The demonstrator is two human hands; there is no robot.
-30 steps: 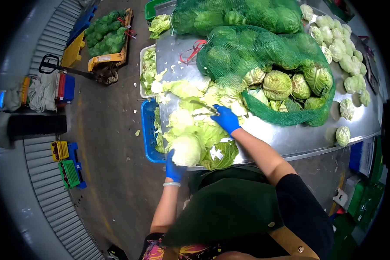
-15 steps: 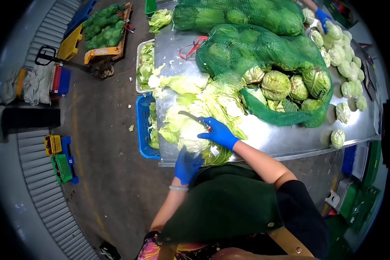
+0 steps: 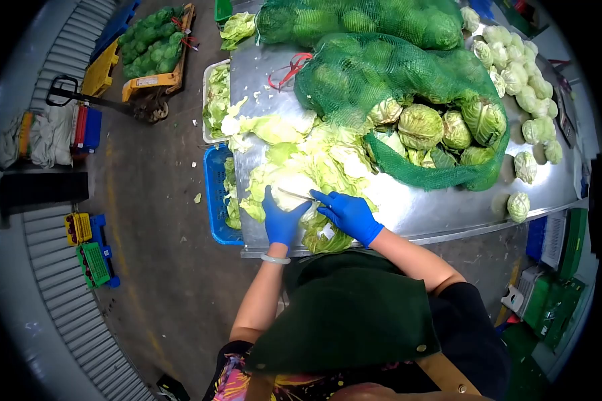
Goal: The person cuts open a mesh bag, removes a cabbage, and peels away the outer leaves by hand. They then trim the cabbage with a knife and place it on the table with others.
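Note:
A pale cabbage [image 3: 294, 183] sits near the table's front left corner among loose outer leaves [image 3: 338, 157]. My left hand [image 3: 282, 220], in a blue glove, is closed against its near side, thumb and fingers around it. My right hand [image 3: 349, 215], also gloved in blue, grips a knife [image 3: 293, 194] whose blade lies across the cabbage; the handle is mostly hidden in my fingers. Darker green leaves [image 3: 326, 239] lie just below my hands at the table edge.
An opened green mesh sack [image 3: 408, 73] of cabbages lies on the metal table [image 3: 415, 217], with another sack [image 3: 361, 23] behind it. Trimmed cabbages [image 3: 515, 77] crowd the right side. A blue basket [image 3: 214, 194] and white crate [image 3: 207, 123] of leaves stand left.
My left hand has come up around the cabbage's side. The knife has swung down onto the cabbage. A co-worker's gloved hand at the far right has mostly left view.

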